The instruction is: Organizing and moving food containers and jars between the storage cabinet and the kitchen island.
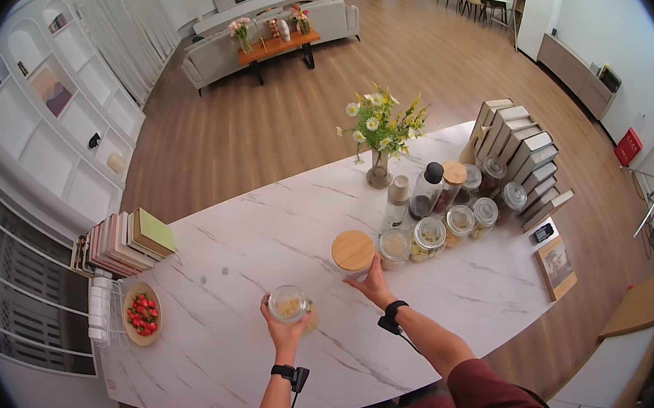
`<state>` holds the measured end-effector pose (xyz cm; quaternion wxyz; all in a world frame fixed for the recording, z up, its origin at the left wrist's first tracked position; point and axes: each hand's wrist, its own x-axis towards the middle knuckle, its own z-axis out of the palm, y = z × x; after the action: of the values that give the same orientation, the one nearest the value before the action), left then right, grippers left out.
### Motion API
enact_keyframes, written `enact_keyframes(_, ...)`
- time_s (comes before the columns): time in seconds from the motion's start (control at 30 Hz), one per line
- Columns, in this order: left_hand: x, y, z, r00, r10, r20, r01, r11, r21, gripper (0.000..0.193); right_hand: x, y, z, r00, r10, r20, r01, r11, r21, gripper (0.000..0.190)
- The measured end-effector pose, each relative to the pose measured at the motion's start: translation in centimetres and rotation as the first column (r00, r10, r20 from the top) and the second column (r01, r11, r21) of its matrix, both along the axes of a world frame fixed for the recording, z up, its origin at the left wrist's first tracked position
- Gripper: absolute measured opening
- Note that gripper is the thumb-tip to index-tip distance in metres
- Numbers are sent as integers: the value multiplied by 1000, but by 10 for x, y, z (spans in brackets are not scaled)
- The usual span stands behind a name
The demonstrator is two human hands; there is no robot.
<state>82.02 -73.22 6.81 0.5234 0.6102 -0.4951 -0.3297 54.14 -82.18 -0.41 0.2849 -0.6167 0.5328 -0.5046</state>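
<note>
My left hand [285, 331] grips a clip-top glass jar [288, 305] with pale yellowish pieces inside, near the middle of the marble-patterned table [211, 353]. My right hand [373, 283] is at the near side of a jar with a round wooden lid [353, 251]; its fingers touch the jar, but whether they close on it is partly hidden. Right beside that jar begins a row of clip-top glass jars [429, 234] with various dry contents. Behind them stand a jar with a wooden lid [454, 172], a bottle with a black cap [426, 190] and a beige-capped bottle [398, 199].
A glass vase [379, 171] of daisies stands at the far edge. Books [527, 147] line the right end, near a small black device [543, 233] and a flat book [556, 268]. At left are more books [128, 243], a bowl of strawberries [156, 338] and a white wire rack [116, 313].
</note>
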Motion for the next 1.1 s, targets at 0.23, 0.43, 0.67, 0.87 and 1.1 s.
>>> enact_keyframes(0.23,-5,-15,13,995,25,-97,-22,999,30,113,10,28,17,997,-44,-60,47,998,37,119)
enact_keyframes(0.43,-8,-65,14,992,38,-122,-41,999,-18,114,-21,139,-9,957,52,-285,9,978,208,99)
enact_keyframes(0.67,-35,-157,12,995,-88,-38,87,996,-36,115,-104,157,-17,641,334,-691,-255,942,219,67)
enact_keyframes(0.87,-65,-215,19,960,-260,-105,257,966,-40,112,-103,155,-14,637,346,-689,-269,937,222,64)
enact_keyframes(1.1,-97,-251,29,876,-434,-212,439,898,-22,114,-106,153,-8,658,353,-665,-276,935,224,64)
